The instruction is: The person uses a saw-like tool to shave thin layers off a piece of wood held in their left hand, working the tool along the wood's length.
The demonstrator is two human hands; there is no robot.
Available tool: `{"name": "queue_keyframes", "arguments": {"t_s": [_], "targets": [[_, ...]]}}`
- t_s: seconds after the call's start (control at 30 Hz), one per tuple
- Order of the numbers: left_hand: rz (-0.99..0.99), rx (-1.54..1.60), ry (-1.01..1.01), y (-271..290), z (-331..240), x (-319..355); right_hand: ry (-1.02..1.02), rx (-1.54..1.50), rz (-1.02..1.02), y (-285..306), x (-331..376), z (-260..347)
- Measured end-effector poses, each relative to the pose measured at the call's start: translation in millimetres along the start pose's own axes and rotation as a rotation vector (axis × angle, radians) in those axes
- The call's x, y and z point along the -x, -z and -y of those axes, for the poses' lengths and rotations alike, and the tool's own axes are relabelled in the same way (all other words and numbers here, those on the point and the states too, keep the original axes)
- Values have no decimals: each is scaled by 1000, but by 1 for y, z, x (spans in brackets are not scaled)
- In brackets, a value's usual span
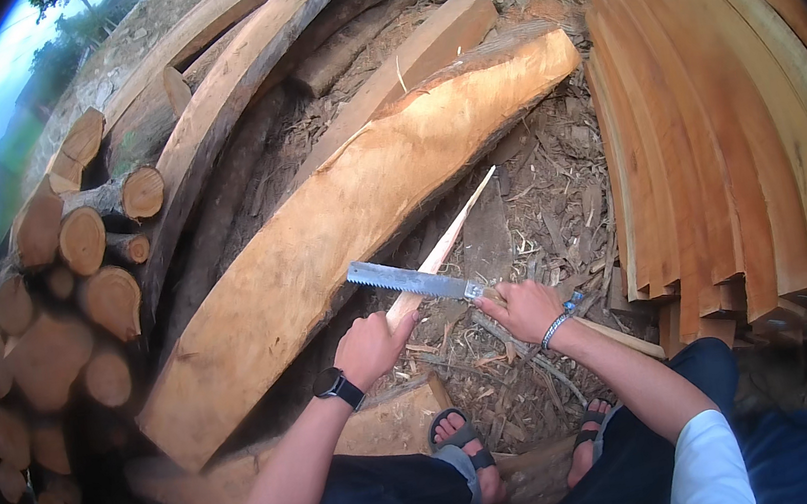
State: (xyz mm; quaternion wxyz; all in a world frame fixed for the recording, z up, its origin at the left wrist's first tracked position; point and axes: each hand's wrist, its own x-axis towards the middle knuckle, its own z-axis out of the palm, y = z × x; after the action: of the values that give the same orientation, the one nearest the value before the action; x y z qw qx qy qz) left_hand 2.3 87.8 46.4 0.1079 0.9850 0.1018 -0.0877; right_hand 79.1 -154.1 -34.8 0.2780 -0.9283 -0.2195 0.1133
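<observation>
My left hand is closed round the lower end of a pale, peeled wooden stick that tapers to a point at its far end. In my right hand is the handle of a pruning saw. Its straight, toothed blade points left and lies across the stick, just beyond my left fingers. Whether the teeth touch the wood I cannot tell. A pale rod shows behind my right wrist; whether it belongs to the saw is unclear.
A long, thick wooden slab lies diagonally ahead. Stacked sawn boards stand on the right, and a pile of cut logs on the left. Bark and chips cover the ground. My sandalled feet are close below, beside another timber piece.
</observation>
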Motion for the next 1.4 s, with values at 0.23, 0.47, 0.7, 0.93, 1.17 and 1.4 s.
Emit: {"name": "queue_keyframes", "arguments": {"t_s": [0.23, 0.47, 0.7, 0.93, 1.17, 1.4], "targets": [[48, 115, -24, -2, -1, -5, -75, -216, -135, 15, -16, -23], [147, 345, -150, -18, -15, -12, 125, -520, -329, 17, -10, 5], [369, 377, -129, -38, -39, -14, 104, -711, -347, 27, -7, 13], [442, 263, -210, -62, -21, -12, 49, -641, -492, 48, -10, 5], [535, 357, -214, -105, 9, -7, -58, -674, -572, 45, -17, -1], [325, 322, -122, -79, -5, -17, -236, -716, -726, 51, -28, -24]]}}
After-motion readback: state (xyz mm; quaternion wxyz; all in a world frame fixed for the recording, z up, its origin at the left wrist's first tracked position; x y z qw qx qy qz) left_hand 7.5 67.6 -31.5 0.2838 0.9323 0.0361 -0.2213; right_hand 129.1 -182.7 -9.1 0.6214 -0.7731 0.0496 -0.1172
